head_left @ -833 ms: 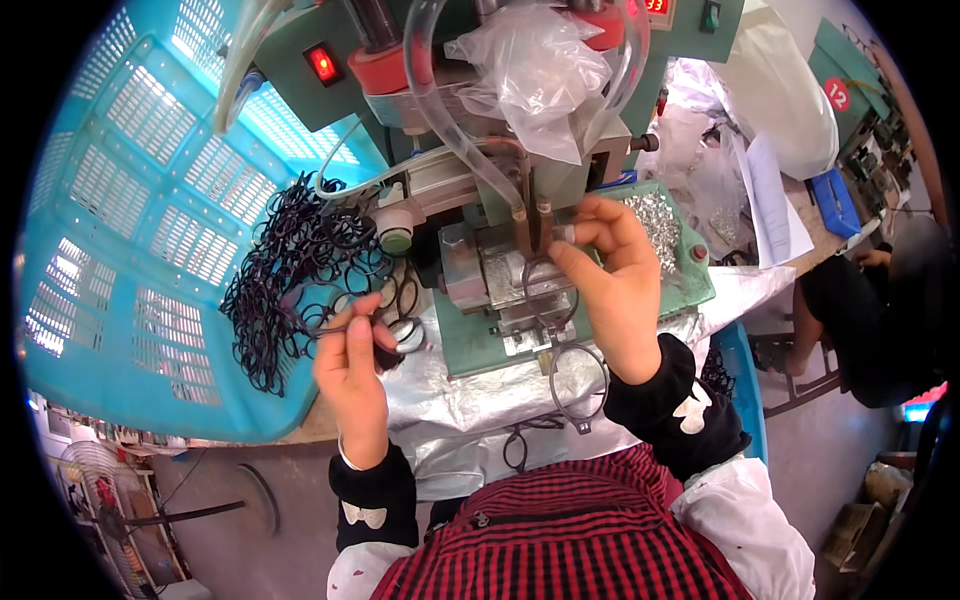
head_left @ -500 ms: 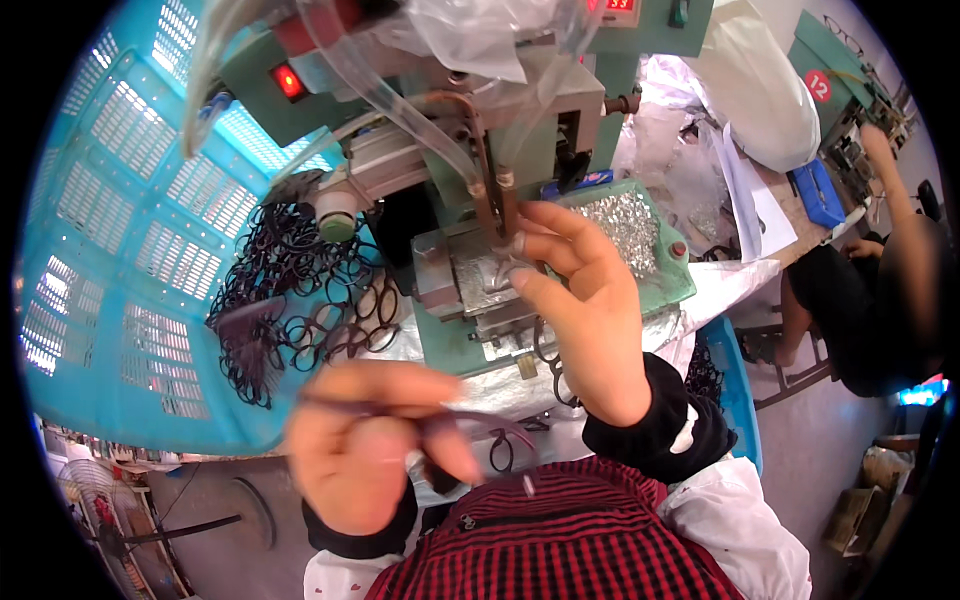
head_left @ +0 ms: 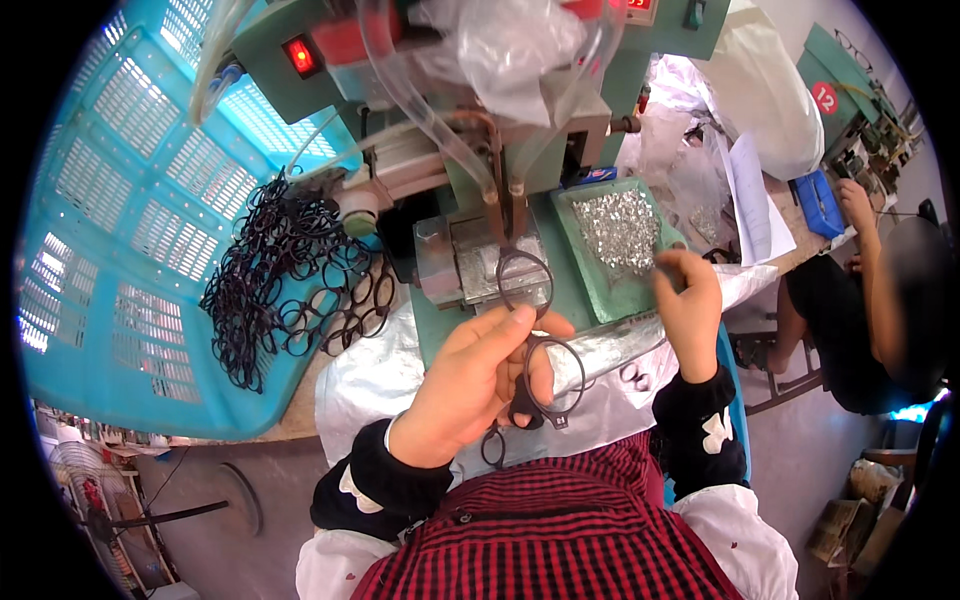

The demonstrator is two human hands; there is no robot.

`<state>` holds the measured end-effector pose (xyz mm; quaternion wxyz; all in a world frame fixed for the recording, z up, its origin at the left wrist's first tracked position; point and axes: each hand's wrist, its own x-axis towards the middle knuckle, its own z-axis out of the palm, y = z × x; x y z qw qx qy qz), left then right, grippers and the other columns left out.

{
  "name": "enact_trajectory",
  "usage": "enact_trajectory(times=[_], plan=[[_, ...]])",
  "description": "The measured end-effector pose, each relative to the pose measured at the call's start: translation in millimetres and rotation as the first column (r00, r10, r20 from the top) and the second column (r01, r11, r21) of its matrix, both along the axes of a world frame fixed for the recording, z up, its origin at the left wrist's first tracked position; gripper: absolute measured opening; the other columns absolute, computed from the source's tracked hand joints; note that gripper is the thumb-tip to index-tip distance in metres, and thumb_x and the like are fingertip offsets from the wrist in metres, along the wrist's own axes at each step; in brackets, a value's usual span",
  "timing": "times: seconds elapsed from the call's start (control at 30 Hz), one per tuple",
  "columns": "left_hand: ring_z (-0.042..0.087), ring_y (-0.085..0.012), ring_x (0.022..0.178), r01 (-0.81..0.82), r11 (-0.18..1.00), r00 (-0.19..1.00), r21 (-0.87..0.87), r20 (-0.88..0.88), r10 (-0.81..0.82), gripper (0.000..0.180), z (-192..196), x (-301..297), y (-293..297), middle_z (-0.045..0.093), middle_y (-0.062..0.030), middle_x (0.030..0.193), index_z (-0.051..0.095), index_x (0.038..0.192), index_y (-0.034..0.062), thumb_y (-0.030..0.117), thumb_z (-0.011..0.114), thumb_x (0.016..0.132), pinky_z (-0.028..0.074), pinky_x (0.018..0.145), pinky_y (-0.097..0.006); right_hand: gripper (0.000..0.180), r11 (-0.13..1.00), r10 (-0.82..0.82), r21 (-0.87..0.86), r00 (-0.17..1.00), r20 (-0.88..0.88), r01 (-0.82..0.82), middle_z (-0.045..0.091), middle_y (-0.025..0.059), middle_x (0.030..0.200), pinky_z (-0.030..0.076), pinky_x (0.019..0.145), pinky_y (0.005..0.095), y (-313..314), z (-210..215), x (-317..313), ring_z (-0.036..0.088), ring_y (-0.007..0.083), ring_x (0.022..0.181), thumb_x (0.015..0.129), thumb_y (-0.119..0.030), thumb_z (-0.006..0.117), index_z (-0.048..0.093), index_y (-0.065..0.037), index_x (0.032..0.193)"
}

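Left hand (head_left: 470,385) grips a dark spectacle frame (head_left: 530,330) at the green tray's (head_left: 580,290) front edge; right hand (head_left: 690,305), fingers pinched, touches the tray's small metal parts (head_left: 620,225).

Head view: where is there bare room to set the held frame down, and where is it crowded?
Free: the silvery sheet between the left hand and the blue basket. Crowded: the basket's edge under the pile of dark frames, the machine's fixture, and the tray of small metal parts by the right hand.
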<state>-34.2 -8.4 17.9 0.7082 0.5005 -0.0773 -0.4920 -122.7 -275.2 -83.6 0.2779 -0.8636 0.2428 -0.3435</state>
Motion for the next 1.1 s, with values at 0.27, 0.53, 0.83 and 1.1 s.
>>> enact_trajectory(times=[0.27, 0.53, 0.83, 1.1], plan=[[0.064, -0.0117, 0.074, 0.115, 0.993, 0.984, 0.039, 0.134, -0.120, 0.043, -36, -22, 38, 0.068, -0.0047, 0.092, 0.059, 0.120, 0.0018, 0.040, 0.043, 0.109, 0.048, 0.060, -0.024, 0.010, 0.946, -0.072, -0.325, 0.987, -0.147, 0.020, 0.066, 0.0151, 0.085, 0.050, 0.078, 0.0440, 12, -3, 12, 0.064, 0.0349, 0.087, 0.077, -0.010, 0.074, 0.068, -0.005, 0.084], [0.058, -0.0229, 0.083, -0.816, 0.207, -0.519, -0.540, 0.842, 0.148, 0.012, 27, -14, 159, 0.066, -0.0094, 0.090, 0.067, 0.091, -0.0004, -0.003, 0.072, 0.080, 0.048, 0.079, -0.034, 0.014, 0.988, 0.130, 0.062, 0.980, 0.153, -0.141, 0.068, 0.0090, 0.089, 0.049, 0.081, 0.0303, 28, 8, 21, 0.064, 0.0191, 0.084, 0.085, 0.001, 0.068, 0.069, 0.000, 0.099], [0.061, -0.0341, 0.089, -0.931, 0.266, 0.047, 0.250, 0.804, -0.593, 0.015, -77, 93, 181, 0.059, -0.0120, 0.090, 0.073, 0.090, 0.0044, 0.000, 0.073, 0.076, 0.048, 0.070, -0.043, 0.015, 0.968, 0.145, 0.180, 0.975, 0.169, -0.176, 0.071, 0.0108, 0.094, 0.051, 0.085, 0.0305, 39, 6, 35, 0.068, 0.0209, 0.089, 0.086, 0.000, 0.070, 0.072, 0.001, 0.101], [0.057, -0.0305, 0.081, -0.897, 0.430, -0.065, 0.101, 0.933, -0.355, 0.017, -91, 89, 187, 0.054, -0.0106, 0.095, 0.065, 0.086, 0.0009, -0.001, 0.076, 0.073, 0.044, 0.068, -0.039, 0.015, 0.989, -0.074, 0.138, 0.987, 0.141, 0.054, 0.070, 0.0090, 0.093, 0.049, 0.084, 0.0301, 24, 6, -32, 0.066, 0.0191, 0.090, 0.082, 0.004, 0.070, 0.071, 0.002, 0.098]])
